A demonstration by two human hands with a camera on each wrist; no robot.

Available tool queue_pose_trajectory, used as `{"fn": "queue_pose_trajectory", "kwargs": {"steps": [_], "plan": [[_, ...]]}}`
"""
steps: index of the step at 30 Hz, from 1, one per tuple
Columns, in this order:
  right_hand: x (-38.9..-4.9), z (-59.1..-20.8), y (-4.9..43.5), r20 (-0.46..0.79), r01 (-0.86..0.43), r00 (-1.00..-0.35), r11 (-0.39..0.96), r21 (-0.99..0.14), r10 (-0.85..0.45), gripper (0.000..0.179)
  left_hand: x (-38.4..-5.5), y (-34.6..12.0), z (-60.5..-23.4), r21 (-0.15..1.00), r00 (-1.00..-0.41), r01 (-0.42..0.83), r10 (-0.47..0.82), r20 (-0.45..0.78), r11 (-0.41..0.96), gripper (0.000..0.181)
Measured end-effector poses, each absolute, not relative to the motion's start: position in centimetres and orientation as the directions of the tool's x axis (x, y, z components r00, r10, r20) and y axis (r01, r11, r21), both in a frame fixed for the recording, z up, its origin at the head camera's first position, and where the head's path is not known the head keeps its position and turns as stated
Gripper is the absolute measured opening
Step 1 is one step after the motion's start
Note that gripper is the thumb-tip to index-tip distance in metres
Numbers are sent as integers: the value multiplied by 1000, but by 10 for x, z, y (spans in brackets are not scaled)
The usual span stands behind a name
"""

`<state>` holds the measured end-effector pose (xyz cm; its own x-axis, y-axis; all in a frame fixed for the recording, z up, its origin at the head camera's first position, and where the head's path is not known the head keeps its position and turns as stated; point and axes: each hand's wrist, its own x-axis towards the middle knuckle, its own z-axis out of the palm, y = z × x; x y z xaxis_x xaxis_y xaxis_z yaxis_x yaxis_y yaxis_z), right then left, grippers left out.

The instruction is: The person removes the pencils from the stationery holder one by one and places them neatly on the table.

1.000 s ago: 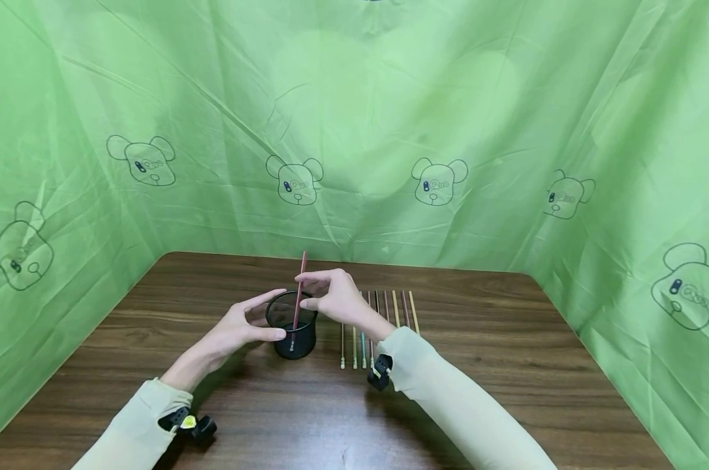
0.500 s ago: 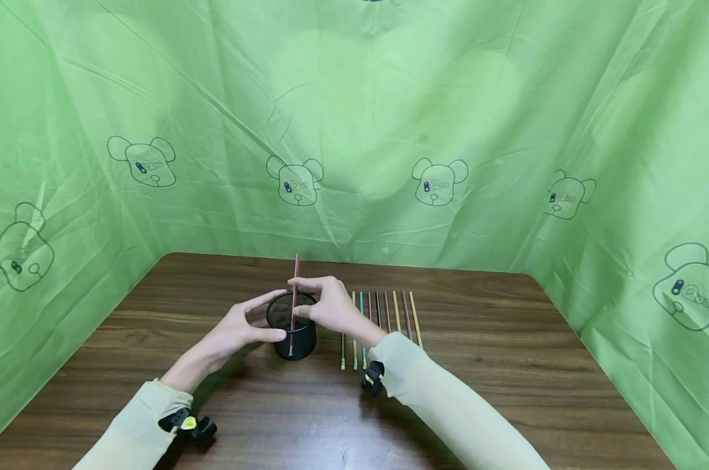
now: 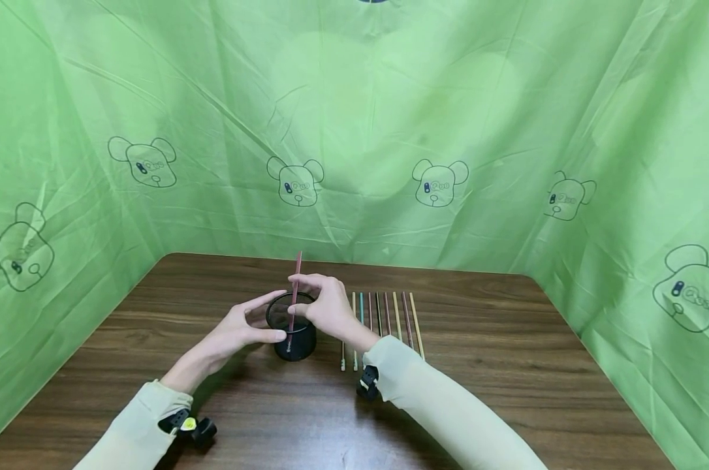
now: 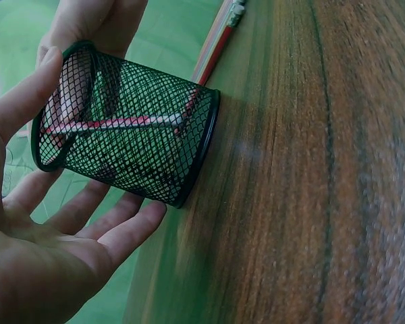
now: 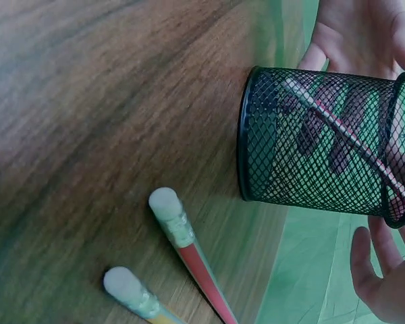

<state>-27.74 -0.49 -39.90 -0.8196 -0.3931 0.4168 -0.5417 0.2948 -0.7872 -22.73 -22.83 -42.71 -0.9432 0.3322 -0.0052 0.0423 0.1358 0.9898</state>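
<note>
A black mesh pencil holder (image 3: 296, 348) stands upright on the wooden table. My left hand (image 3: 235, 328) holds it from the left, with the thumb at the rim and the fingers round the far side. Between thumb and fingertips, my right hand (image 3: 330, 309) pinches a reddish pencil (image 3: 298, 264) above the rim. That pencil leans, its eraser end inside the holder; the lower shaft (image 4: 131, 123) shows through the mesh in the left wrist view. To the right of the holder lies a row of several pencils (image 3: 380, 313), partly covered by the right hand and forearm.
The brown table (image 3: 495, 365) extends on both sides and in front. Green cloth (image 3: 366, 215) printed with cartoon heads hangs behind and at the sides. Two eraser ends, one on a red pencil (image 5: 201, 270), lie near the holder in the right wrist view.
My right hand has shifted slightly left and nearer with the pencil, whose lower end moved a little left inside the holder. The left hand and the holder have stayed put.
</note>
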Motion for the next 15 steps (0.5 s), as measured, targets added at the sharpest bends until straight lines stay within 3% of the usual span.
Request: {"fn": "queue_pose_trajectory", "kwargs": {"steps": [9, 15], "plan": [[-279, -397, -4, 472, -532, -846, 325, -782, -247, 68, -226, -228, -426, 992, -941, 40, 339, -4, 123, 84], [-281, -395, -4, 452, -492, -868, 232, -839, -204, 70, -227, -228, -426, 989, -942, 46, 335, -3, 138, 83]]}}
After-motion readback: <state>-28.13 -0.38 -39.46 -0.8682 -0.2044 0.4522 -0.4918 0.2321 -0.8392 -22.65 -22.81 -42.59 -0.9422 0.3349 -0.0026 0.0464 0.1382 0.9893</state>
